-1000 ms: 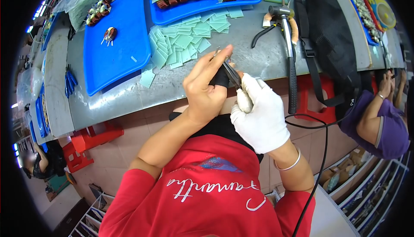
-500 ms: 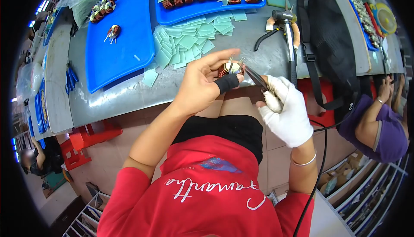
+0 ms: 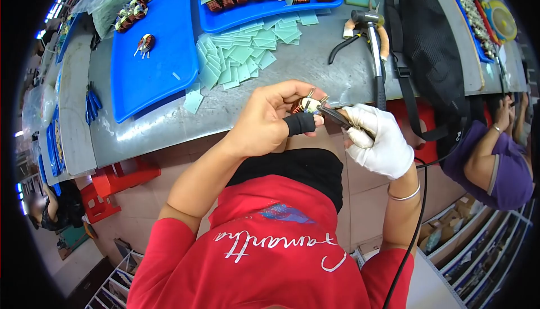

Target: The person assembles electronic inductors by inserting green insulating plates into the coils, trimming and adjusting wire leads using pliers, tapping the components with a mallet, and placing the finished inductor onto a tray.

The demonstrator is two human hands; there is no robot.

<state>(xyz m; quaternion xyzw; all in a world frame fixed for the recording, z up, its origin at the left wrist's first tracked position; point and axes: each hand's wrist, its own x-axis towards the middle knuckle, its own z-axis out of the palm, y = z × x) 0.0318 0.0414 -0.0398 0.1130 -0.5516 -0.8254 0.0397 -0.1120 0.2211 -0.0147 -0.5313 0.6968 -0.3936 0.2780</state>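
In my left hand (image 3: 270,119), with a black sleeve on the thumb, is a copper-wound toroid coil (image 3: 304,105) with wire leads sticking out. The fingers are closed around it, hiding part of the winding. My right hand (image 3: 379,142), in a white glove, grips a pair of pliers (image 3: 336,116) by wrapped handles. The jaws reach the coil's right side, at or very near its leads; whether they clamp a lead I cannot tell. Both hands are just over the table's front edge.
A metal table (image 3: 152,139) bears a blue tray (image 3: 157,78) with several coils and another tray (image 3: 225,27) packed with coils and green plates. Loose green plates (image 3: 242,54), a hammer (image 3: 376,50), black-handled cutters (image 3: 344,49) and a black bag (image 3: 430,56) lie beyond. A co-worker in purple (image 3: 495,165) sits at right.
Both hands have shifted slightly right and down, and the coil has turned a little in my left fingers. The plier jaws now point more level across the coil.
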